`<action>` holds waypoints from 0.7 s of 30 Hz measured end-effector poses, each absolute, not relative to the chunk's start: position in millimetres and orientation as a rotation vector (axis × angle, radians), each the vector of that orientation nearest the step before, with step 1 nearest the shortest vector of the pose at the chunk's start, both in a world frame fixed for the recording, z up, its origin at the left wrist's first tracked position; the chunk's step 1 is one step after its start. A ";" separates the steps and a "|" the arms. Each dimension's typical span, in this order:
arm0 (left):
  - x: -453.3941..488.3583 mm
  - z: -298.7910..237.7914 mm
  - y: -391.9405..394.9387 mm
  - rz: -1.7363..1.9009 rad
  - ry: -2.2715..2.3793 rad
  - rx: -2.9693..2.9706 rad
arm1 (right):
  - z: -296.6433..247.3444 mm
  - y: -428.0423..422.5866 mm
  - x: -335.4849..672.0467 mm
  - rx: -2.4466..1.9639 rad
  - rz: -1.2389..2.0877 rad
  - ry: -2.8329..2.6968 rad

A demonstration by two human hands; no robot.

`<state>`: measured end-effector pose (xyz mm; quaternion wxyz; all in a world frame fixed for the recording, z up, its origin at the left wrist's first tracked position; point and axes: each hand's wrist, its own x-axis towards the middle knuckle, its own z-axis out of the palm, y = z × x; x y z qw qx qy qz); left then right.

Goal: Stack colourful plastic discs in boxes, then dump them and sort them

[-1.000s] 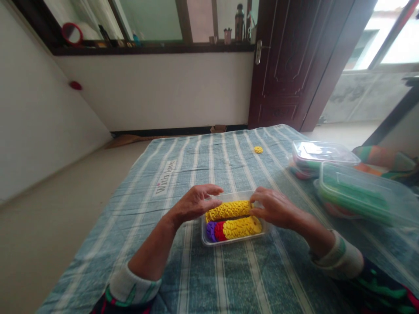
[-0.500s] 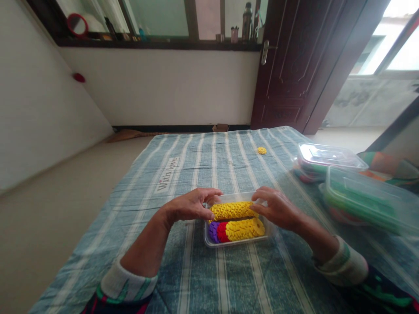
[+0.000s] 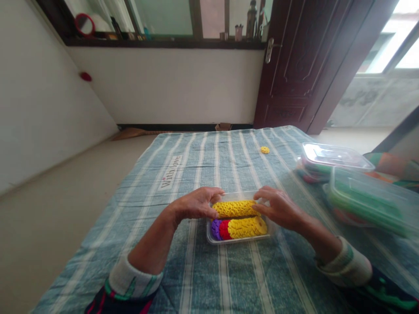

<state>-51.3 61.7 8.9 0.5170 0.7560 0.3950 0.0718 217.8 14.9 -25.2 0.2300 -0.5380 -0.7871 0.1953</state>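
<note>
A clear plastic box (image 3: 218,241) sits on the striped cloth with two rows of flower-shaped discs in it. The back row of yellow discs (image 3: 234,209) lies between my hands. My left hand (image 3: 198,204) grips its left end, thumb in front and fingers over the back left corner of the box. At the other end, my right hand (image 3: 278,208) has its thumb and fingers curled on the yellow row by the back right corner. In the front row are purple discs (image 3: 216,229), red discs (image 3: 224,230) and more yellow discs (image 3: 247,227).
One loose yellow disc (image 3: 265,150) lies farther back on the cloth (image 3: 183,174). To the right stand two lidded clear boxes, one with a shiny lid (image 3: 337,156) and one with green contents (image 3: 369,200). A dark red door (image 3: 294,65) is behind.
The whole view has shifted slightly, so everything sits a little farther right. Both hands keep their places at the ends of the back yellow row.
</note>
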 end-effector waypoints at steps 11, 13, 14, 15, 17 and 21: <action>-56.0 27.6 57.6 0.090 1.027 1.941 | -25.7 14.6 217.5 -1.474 0.528 -2.171; -51.9 26.8 55.9 0.057 1.076 1.996 | -25.4 14.7 217.9 -1.473 0.536 -2.174; -49.9 26.7 55.0 0.043 1.105 2.022 | -25.3 14.8 218.0 -1.472 0.539 -2.175; -48.1 27.0 54.2 0.030 1.132 2.045 | -25.2 14.8 218.1 -1.472 0.540 -2.176; -45.2 28.6 52.7 0.004 1.176 2.087 | -24.7 14.8 217.9 -1.477 0.541 -2.179; -42.4 32.5 51.7 -0.008 1.212 2.125 | -23.4 14.5 216.7 -1.505 0.543 -2.176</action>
